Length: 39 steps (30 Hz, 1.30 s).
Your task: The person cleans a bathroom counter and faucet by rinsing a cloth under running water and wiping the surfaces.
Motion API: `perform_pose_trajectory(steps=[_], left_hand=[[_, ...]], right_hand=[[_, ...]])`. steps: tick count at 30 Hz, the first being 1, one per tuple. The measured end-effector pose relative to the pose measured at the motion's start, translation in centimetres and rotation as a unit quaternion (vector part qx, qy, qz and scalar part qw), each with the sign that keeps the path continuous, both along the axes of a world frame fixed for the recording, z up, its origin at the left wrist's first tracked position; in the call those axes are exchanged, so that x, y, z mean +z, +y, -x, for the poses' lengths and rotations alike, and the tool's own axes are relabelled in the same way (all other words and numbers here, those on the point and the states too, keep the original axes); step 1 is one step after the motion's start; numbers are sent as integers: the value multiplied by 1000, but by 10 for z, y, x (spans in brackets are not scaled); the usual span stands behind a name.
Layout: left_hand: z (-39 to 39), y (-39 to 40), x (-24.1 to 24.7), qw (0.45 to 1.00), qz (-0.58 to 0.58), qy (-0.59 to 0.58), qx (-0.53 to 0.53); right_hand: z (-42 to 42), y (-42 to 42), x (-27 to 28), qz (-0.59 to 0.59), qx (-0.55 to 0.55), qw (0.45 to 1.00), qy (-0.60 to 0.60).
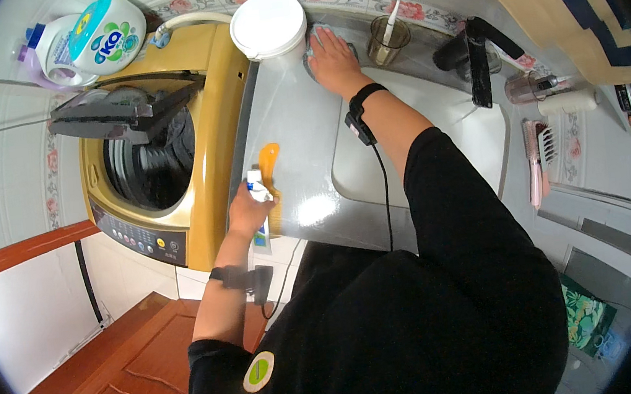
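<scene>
My right hand point(333, 56) lies flat, fingers apart, on a bluish cloth point(311, 53) at the back of the grey countertop point(295, 112), between a white lidded bucket point(270, 26) and a brown plastic cup point(388, 42) with a white toothbrush point(392, 13). Most of the cloth is hidden under the palm. Near the counter's left edge my left hand point(250, 207) is closed around a toothpaste tube point(261, 243) and something small and white at its upper end. An orange comb point(269, 158) is beside that hand, its lower part partly covered by the fingers.
An open yellow top-loading washing machine point(209, 150) adjoins the counter on the left, with detergent bottles point(108, 37) behind it. A white basin point(426, 151) and black faucet point(478, 64) are at right. Hairbrushes point(533, 157) lie beyond the basin. Cables hang from both wrist straps.
</scene>
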State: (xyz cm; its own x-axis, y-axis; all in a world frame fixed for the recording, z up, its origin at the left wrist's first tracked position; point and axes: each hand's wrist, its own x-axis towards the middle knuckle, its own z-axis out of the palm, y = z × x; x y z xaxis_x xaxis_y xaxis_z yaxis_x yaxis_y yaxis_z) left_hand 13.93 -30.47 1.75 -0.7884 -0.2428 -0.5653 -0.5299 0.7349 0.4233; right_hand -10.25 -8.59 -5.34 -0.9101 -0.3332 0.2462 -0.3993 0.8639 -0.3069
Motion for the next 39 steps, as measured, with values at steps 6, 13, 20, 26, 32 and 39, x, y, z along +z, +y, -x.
perform_pose_trajectory(steps=[6,13,20,26,32,39], left_hand=[[3,-2,-3,1000,11,-11,1],[3,-6,-8,1000,1,-7,-6],[2,-8,-15,1000,-6,7,-17],[2,-5,-10,1000,0,14,-15],[-1,-6,-13,999,-15,40,1],[-11,-12,-29,994,-30,80,72]], right_hand=[[1,-12,-1,28,-130,989,-57],[-39,-12,5,14,-114,992,-59],[-39,-13,-1,18,-113,993,-21],[-90,-56,5,6,124,992,-19],[-85,-62,-3,25,183,983,-12],[-200,-17,19,-2,316,947,-65]])
